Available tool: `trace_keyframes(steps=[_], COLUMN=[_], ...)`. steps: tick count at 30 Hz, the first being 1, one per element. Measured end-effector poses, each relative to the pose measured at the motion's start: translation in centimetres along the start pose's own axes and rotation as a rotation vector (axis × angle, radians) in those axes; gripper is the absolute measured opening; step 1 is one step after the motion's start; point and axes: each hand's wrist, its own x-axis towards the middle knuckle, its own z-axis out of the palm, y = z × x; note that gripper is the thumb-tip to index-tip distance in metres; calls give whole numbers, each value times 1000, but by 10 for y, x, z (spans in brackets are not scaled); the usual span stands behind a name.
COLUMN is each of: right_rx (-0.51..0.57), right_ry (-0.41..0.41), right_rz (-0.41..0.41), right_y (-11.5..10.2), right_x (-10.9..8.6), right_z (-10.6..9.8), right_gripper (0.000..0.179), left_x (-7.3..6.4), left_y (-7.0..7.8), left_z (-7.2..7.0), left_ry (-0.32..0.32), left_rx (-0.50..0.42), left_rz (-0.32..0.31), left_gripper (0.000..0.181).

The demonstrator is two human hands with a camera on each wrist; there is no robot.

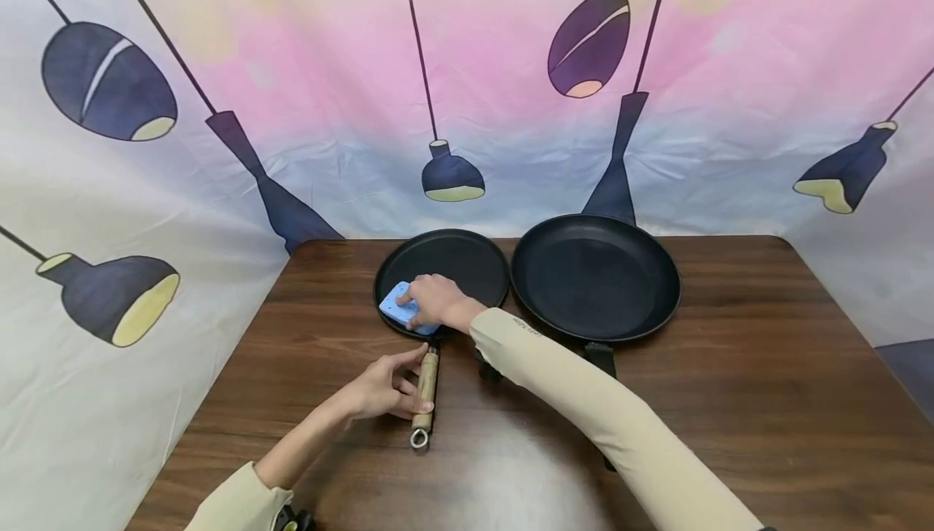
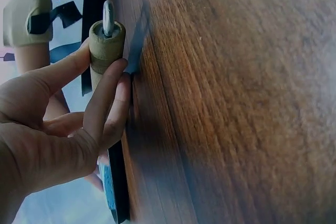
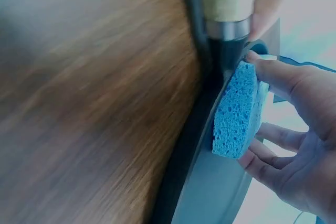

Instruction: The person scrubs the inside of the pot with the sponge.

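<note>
A shallow black flat pan (image 1: 467, 259) lies on the table, its wooden handle (image 1: 427, 381) pointing toward me. My left hand (image 1: 375, 389) grips that handle, thumb on one side and fingers on the other; the metal hanging ring (image 2: 108, 18) pokes out past the grip in the left wrist view. Over the pan's near left part, my right hand (image 1: 436, 297) holds a light blue sponge (image 1: 394, 302) between thumb and fingertips. The right wrist view shows the porous sponge (image 3: 235, 111) at the rim, close to where the handle joins. Part of the pan is hidden behind the right hand.
A larger, deeper black frying pan (image 1: 594, 271) stands right beside the flat pan. Its black handle (image 1: 600, 357) runs toward me, partly covered by my right sleeve (image 1: 584, 401). Behind the brown wooden table (image 1: 766, 353) hangs a cloth (image 1: 328, 44) printed with lamps.
</note>
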Motion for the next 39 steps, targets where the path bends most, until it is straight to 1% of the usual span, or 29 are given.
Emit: trace_keyframes(steps=[4,7,11,14,17,20,25,28,30,36,39], right_rx=[-3,-28,-103,-133,-125,-119,-108,-87,-77,-53,-1], right_ry=[-4,12,59,108,159,199,229,229,219,153,95], right_rz=[47,59,66,78,109,143,225,289,313,352,357], right_y=[-3,-3,-1,2,8,16,34,48,57,83,93], right_x=[8,18,33,42,48,54,60,56,53,43,39], right_z=[3,6,9,12,18,22,20,15,11,-6,-17], right_gripper=[53,54,52,49,46,44,45,44,43,42,42], left_x=[2,3,2,1,0,0,2,3,4,3,2], left_y=[-2,-2,-2,-2,-3,-4,-3,-2,-1,0,0], left_z=[1,1,-1,0,2,3,2,5,6,4,2], left_ry=[-3,-7,-7,0,-3,8,17,9,10,31,41], left_rx=[1,-7,-15,-17,-25,-20,-11,-15,-11,26,32], left_rz=[22,34,36,40,37,31,35,38,36,5,0], left_gripper=[97,98,99,99,100,100,99,99,99,98,98])
